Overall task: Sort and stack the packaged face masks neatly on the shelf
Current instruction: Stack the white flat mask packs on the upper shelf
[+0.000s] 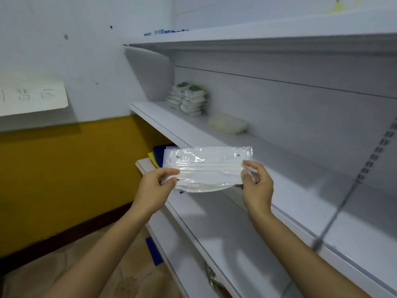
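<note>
I hold a white face mask in a clear plastic packet (pixel 209 168) level in front of the white shelving. My left hand (pixel 155 188) pinches its left end between thumb and fingers. My right hand (pixel 256 183) pinches its right end. The packet hovers in the air in front of the middle shelf (pixel 279 168). On that shelf, at the far left, stands a stack of white packets with green marks (pixel 188 98). A pale yellowish packet (pixel 227 123) lies flat a little to the right of the stack.
A lower shelf (pixel 214 222) runs beneath the held packet, with blue and yellow sheets (pixel 158 155) at its far left end. An upper shelf (pixel 257 37) overhangs. A paper sign (pixel 32 97) hangs on the left wall above a yellow band.
</note>
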`<state>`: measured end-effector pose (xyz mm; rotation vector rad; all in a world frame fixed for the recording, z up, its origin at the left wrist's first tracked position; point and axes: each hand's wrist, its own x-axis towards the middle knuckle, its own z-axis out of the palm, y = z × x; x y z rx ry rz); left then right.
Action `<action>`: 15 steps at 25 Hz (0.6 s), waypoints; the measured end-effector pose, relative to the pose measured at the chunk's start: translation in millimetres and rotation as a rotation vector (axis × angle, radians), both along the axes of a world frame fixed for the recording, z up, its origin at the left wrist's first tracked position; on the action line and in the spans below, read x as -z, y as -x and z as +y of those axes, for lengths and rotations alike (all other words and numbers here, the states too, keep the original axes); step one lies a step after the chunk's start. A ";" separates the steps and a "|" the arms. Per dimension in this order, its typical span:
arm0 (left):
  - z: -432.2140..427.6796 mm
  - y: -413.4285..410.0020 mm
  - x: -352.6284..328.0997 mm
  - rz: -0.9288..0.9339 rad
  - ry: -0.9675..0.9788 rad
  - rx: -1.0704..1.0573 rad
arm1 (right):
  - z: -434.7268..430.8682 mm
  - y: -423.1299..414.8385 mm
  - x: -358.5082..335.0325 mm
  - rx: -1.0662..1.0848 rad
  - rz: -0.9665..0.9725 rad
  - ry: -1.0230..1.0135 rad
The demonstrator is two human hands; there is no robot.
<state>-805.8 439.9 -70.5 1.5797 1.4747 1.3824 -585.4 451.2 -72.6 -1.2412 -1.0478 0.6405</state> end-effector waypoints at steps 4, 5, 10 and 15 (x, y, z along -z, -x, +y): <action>67.4 53.2 -3.8 0.043 -0.009 0.034 | 52.5 37.6 -4.5 -0.149 -0.043 0.183; 85.2 59.0 -3.1 0.051 -0.021 0.058 | 65.4 39.6 -5.8 -0.154 -0.058 0.205; 206.1 58.2 -1.0 0.192 -0.098 0.150 | 151.5 36.1 -12.1 -0.105 -0.349 0.129; 333.0 46.1 -16.9 0.540 -0.294 0.242 | 249.1 32.4 -11.8 0.012 -0.684 0.134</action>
